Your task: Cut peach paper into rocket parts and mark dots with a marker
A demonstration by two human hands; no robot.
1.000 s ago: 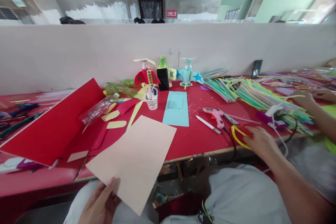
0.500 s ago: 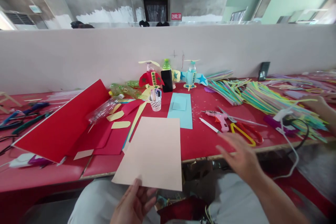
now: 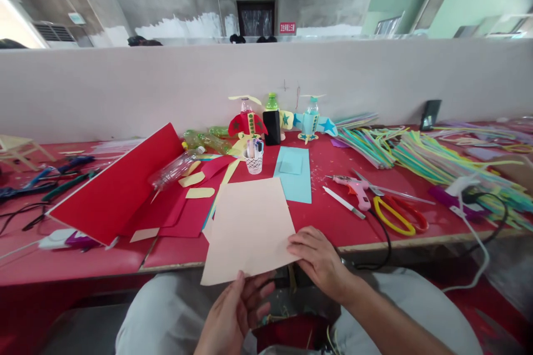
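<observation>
A pale cream sheet of card (image 3: 252, 227) slants over the front edge of the red table. My left hand (image 3: 239, 308) pinches its bottom edge, thumb on top and fingers beneath. At the sheet's right edge, my right hand (image 3: 316, 260) grips the lower corner. Beyond the sheet lies light blue paper (image 3: 300, 186) with a smaller blue piece on it. A white pen (image 3: 343, 202), a pink glue gun (image 3: 355, 188) and scissors with yellow and red handles (image 3: 395, 213) lie to the right of the sheet.
Bottle planes, one red (image 3: 247, 122) and one blue (image 3: 310, 119), stand at the back near a black phone (image 3: 272, 127). A cup of pens (image 3: 254, 158) is before them. Red board (image 3: 125, 188) leans at left; bundled coloured straws (image 3: 433, 158) lie right.
My right hand has come left from above the table edge and taken hold of the card's right edge. The card has tilted slightly. The view has shifted a little left.
</observation>
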